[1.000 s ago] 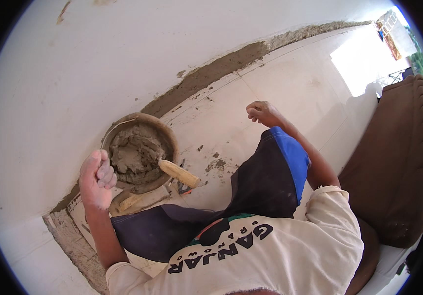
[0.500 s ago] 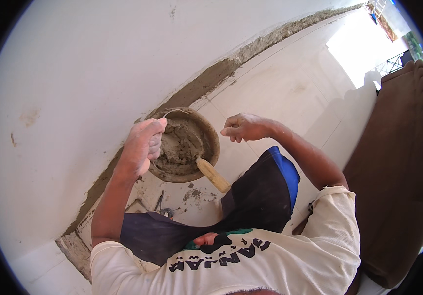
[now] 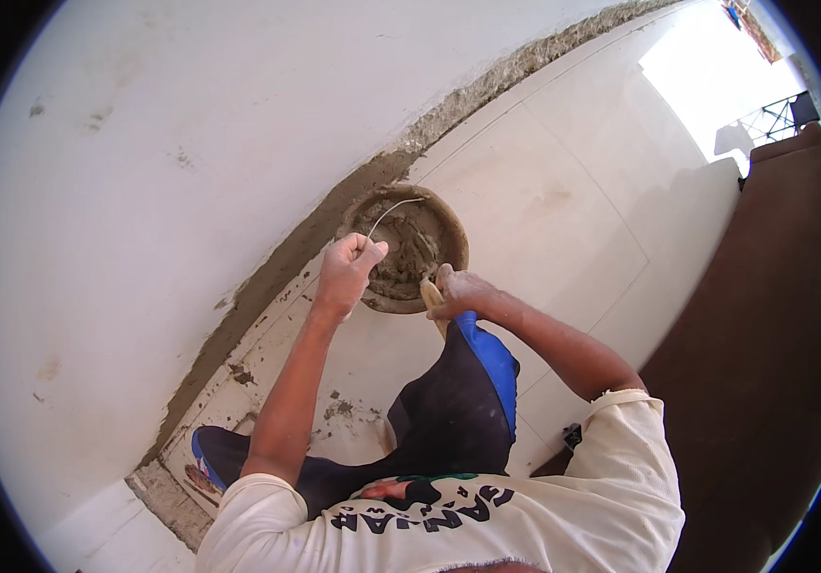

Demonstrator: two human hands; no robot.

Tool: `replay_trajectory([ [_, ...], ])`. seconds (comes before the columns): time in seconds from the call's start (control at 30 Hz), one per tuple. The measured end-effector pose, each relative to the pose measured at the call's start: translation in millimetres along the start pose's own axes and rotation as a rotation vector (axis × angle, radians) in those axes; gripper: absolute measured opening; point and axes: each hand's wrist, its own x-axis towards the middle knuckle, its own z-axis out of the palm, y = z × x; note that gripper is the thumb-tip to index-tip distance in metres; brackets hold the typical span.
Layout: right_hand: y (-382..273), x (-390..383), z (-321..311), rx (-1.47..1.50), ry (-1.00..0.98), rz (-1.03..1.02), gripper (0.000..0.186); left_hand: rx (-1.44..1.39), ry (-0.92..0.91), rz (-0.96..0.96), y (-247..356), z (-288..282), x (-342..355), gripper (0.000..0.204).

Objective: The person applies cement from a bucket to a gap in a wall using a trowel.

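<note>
A round bucket stands by the wall on the tiled floor, with wet grey mortar inside. Its thin wire handle is pinched in my left hand, over the near left rim. Out of the mortar, at the near right rim, leans the pale wooden handle of a tool, probably a trowel; its blade is buried. My right hand is closed round that wooden handle, beside my bent knee.
Along the wall's foot runs a strip of smooth damp mortar, turning into a rough bare strip farther off. Mortar crumbs dot the tiles near my legs. A brown sofa stands on the right. Bright light falls on the far floor.
The bucket has shifted right and slightly away in view, with my left hand still on its wire handle. My right hand has come from free air onto the wooden handle.
</note>
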Motion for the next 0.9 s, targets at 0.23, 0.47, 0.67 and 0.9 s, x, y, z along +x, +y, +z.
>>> replay_trajectory([
  [0.23, 23.3, 3.3, 17.0, 0.13, 0.114, 0.116, 0.067, 0.071, 0.453, 0.064, -29.9, 2.3, 39.4, 0.041],
  [0.47, -22.0, -23.9, -82.7, -0.203, 0.038, 0.094, 0.045, 0.286, 0.639, 0.155, -46.2, -16.3, 78.3, 0.04],
  [0.67, -79.7, -87.7, -89.6, -0.222, 0.165, 0.174, 0.039, 0.618, 0.64, 0.076, -97.1, -47.9, 99.7, 0.032],
  [0.9, -89.4, -99.3, -79.6, -0.328, 0.321, 0.289, 0.036, 0.649, 0.644, -0.326, -87.0, -38.9, 116.3, 0.036],
])
